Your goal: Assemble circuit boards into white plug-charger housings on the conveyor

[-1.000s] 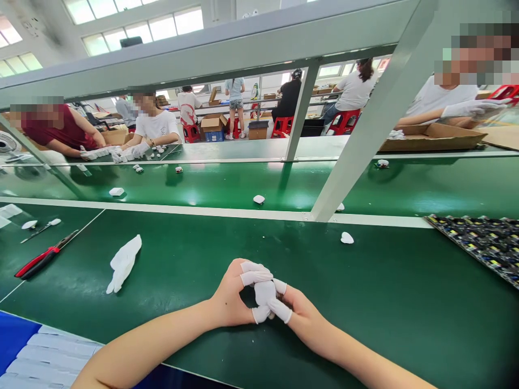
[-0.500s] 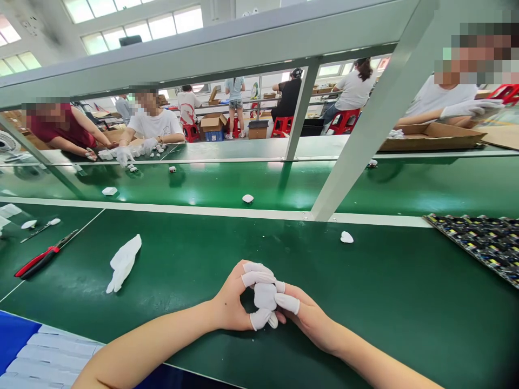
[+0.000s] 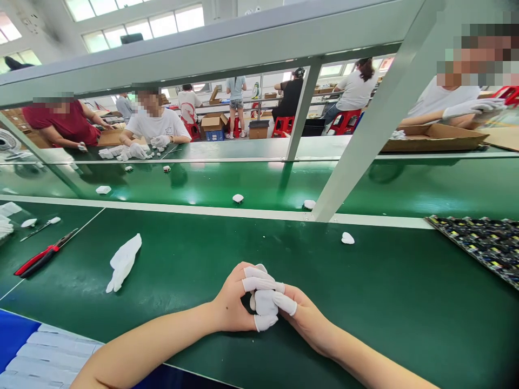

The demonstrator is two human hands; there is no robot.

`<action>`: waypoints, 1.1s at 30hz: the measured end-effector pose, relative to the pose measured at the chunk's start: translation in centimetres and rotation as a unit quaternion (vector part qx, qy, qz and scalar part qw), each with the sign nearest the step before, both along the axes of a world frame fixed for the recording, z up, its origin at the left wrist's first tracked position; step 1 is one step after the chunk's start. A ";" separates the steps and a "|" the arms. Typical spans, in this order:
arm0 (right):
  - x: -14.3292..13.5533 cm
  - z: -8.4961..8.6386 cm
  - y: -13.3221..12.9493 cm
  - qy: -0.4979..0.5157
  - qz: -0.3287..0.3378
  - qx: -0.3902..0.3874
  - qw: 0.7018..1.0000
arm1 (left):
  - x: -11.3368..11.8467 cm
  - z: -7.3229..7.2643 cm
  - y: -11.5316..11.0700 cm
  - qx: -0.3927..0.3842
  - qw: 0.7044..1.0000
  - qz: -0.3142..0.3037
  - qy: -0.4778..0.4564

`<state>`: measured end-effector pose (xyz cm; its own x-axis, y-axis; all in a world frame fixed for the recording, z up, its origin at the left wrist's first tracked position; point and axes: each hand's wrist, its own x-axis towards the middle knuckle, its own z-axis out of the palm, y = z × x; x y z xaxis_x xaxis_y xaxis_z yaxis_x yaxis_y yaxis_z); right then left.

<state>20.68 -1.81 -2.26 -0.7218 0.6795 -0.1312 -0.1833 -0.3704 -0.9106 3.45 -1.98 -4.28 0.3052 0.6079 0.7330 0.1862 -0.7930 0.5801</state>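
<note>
The green surface (image 3: 170,270) fills the view, with a tray of dark circuit boards (image 3: 482,243) at its right edge and a limp white glove (image 3: 124,262) well to the left, red-handled pliers (image 3: 40,259) beyond it. On the glossy conveyor (image 3: 227,183) the small white parts have slid leftward since a second ago, and a new one shows by the frame post. At centre both hands meet: the left hand (image 3: 231,302) is clenched around a small white piece (image 3: 265,302), the right hand (image 3: 308,319) pinching it too, its capped fingertip now drawn in closer. Another white shell (image 3: 347,237) lies apart, untouched.
</note>
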 end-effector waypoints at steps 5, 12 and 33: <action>0.0 -0.5 0.2 -0.021 -0.016 0.002 1.000 | 0.0 0.2 0.1 0.007 1.000 0.000 0.013; -0.2 -0.6 0.4 -0.042 -0.057 0.018 0.997 | -0.3 -0.5 0.2 -0.044 0.998 -0.006 0.033; 0.0 -0.9 0.3 -0.097 -0.087 0.070 0.989 | 0.1 -0.3 0.1 0.018 0.999 -0.004 0.044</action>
